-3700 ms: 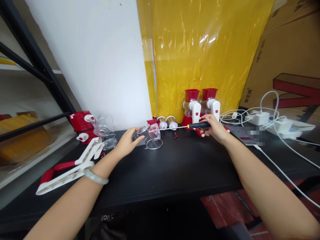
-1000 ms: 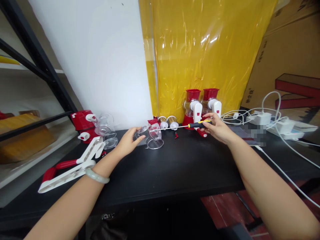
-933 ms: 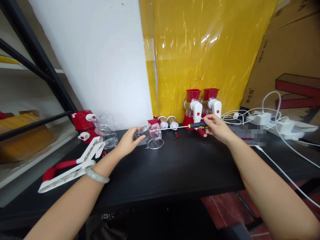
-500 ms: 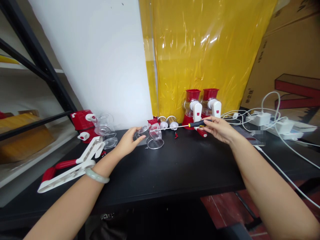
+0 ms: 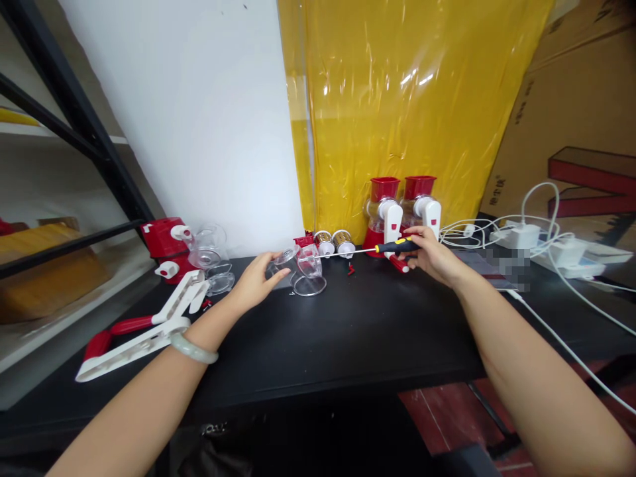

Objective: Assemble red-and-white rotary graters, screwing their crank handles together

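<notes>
My left hand (image 5: pixel 258 281) grips the left side of a clear plastic housing (image 5: pixel 309 285), which lies on its side on the black table. In my right hand (image 5: pixel 431 253) is a screwdriver (image 5: pixel 397 246) with a black and yellow handle, its long shaft level and pointing left. The tip reaches into the housing near its narrow tube; I cannot make out what it touches. Behind my right hand stand two red and white rotary graters (image 5: pixel 385 212). Two drum blades (image 5: pixel 342 242) lie behind the housing, with a small red part (image 5: pixel 351 269) in front of them.
On the left are red grater bases (image 5: pixel 166 248), more clear housings (image 5: pixel 206 248) and white crank handles (image 5: pixel 134 350) with red grips. White cables and chargers (image 5: pixel 521 237) crowd the right of the black table (image 5: pixel 348 344). A black-framed shelf (image 5: pixel 59 86) stands at far left.
The fingers of my right hand have shifted slightly on the screwdriver handle, which has turned a little. My left hand and the clear housing stay in place.
</notes>
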### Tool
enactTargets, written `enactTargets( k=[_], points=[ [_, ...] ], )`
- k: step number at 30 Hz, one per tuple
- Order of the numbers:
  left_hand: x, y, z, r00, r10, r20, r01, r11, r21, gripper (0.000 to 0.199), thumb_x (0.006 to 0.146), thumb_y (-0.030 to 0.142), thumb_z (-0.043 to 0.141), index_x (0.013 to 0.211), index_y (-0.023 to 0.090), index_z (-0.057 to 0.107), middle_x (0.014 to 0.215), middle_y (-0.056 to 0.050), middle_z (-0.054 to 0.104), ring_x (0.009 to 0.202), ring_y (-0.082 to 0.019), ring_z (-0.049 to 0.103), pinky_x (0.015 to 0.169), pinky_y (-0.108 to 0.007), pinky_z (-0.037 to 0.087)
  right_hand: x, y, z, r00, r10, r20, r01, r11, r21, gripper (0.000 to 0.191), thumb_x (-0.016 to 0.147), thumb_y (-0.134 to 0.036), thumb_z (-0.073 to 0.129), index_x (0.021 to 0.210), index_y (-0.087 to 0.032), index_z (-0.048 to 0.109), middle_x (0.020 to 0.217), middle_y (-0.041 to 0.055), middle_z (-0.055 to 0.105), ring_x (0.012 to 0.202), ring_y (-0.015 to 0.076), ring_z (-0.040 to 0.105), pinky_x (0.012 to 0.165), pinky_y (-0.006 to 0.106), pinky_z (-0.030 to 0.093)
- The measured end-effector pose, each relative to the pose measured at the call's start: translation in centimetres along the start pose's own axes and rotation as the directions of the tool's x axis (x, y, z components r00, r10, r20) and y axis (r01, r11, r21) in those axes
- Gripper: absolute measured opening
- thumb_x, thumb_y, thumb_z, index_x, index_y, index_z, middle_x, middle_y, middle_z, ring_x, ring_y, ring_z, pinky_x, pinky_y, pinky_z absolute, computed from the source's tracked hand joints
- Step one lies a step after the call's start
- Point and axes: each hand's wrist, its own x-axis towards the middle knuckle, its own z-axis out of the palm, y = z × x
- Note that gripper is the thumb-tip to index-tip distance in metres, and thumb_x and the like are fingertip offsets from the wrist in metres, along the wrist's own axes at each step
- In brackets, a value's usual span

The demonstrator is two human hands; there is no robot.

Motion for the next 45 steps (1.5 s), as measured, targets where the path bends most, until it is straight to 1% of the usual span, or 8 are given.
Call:
enactTargets(
  k=[4,9,16,23,27,30,39,45],
  points=[
    [0.0,0.1,-0.1,1.0,-0.019,0.001,0.019,1.0,0.0,0.049,0.087,0.059,0.052,0.115,0.019,0.055,0.122,-0.012,0.063,0.114,-0.027,0.06,0.1,-0.043,0.046,0.0,0.1,-0.1,0.991,-0.133,0.01,0.134,0.99,-0.034,0.044,0.072,-0.048,0.073,0.1,-0.027,0.047,0.079,-0.0035,0.06,0.061,0.0137,0.063,0.046,0.024,0.044],
    [0.0,-0.1,0.0,1.0,-0.003,0.004,0.003,1.0,0.002,0.05,0.087,0.059,0.052,0.119,0.019,0.054,0.125,-0.012,0.062,0.115,-0.027,0.059,0.1,-0.043,0.045,0.4,0.8,0.0,0.991,-0.086,-0.104,0.058,0.968,-0.243,0.04,0.084,-0.062,0.052,0.089,-0.023,0.05,0.049,-0.0055,0.05,0.032,0.0099,0.042,0.033,0.023,0.028],
    [0.0,0.0,0.0,1.0,-0.023,0.005,0.023,1.0,-0.008,0.049,0.087,0.058,0.053,0.117,0.019,0.054,0.123,-0.011,0.063,0.115,-0.026,0.059,0.101,-0.042,0.045,0.2,0.2,0.6,0.993,-0.095,-0.072,0.102,0.989,0.105,0.048,0.066,-0.037,0.076,0.099,-0.029,0.042,0.079,-0.0041,0.064,0.065,0.0159,0.064,0.048,0.026,0.047],
    [0.0,-0.3,0.1,1.0,-0.001,0.0,0.001,1.0,0.006,0.05,0.087,0.058,0.053,0.119,0.019,0.054,0.124,-0.011,0.062,0.115,-0.027,0.059,0.101,-0.043,0.044,0.1,0.6,0.5,0.993,-0.02,-0.116,-0.004,0.979,-0.205,0.049,0.083,-0.07,0.043,0.092,-0.022,0.049,0.044,-0.0048,0.051,0.026,0.0103,0.04,0.03,0.02,0.021],
    [0.0,-0.4,0.1,1.0,-0.004,0.001,0.004,1.0,0.01,0.05,0.087,0.058,0.052,0.119,0.02,0.054,0.123,-0.011,0.063,0.115,-0.027,0.059,0.101,-0.042,0.045,-0.1,-0.1,0.8,0.994,0.047,-0.103,-0.04,0.997,0.068,0.03,0.082,-0.053,0.051,0.093,-0.025,0.044,0.056,-0.0052,0.056,0.037,0.0134,0.052,0.034,0.022,0.032],
    [0.0,-0.3,0.1,1.0,-0.019,0.0,0.019,1.0,0.007,0.05,0.087,0.058,0.053,0.119,0.019,0.054,0.123,-0.011,0.063,0.114,-0.027,0.059,0.1,-0.042,0.045,-0.2,-0.5,0.9,0.998,-0.023,-0.063,0.034,0.981,0.191,0.041,0.065,-0.031,0.069,0.095,-0.027,0.041,0.075,-0.0058,0.062,0.056,0.015,0.063,0.044,0.025,0.043],
    [0.0,-0.1,0.0,1.0,0.002,0.006,-0.002,1.0,0.002,0.051,0.087,0.059,0.052,0.119,0.02,0.054,0.124,-0.012,0.062,0.115,-0.028,0.059,0.101,-0.045,0.045,0.2,0.6,0.4,0.989,-0.087,-0.117,0.053,0.962,-0.266,0.049,0.085,-0.07,0.041,0.089,-0.022,0.048,0.044,-0.0044,0.053,0.027,0.0101,0.04,0.031,0.021,0.023],
    [0.0,-0.3,0.1,1.0,-0.015,0.005,0.015,1.0,0.004,0.051,0.087,0.059,0.052,0.119,0.019,0.054,0.124,-0.012,0.062,0.115,-0.027,0.058,0.101,-0.044,0.045,0.2,0.1,0.6,0.995,-0.062,-0.083,0.069,0.994,0.082,0.033,0.073,-0.039,0.062,0.095,-0.027,0.04,0.075,-0.0042,0.06,0.054,0.0145,0.06,0.042,0.023,0.038]
  ],
)
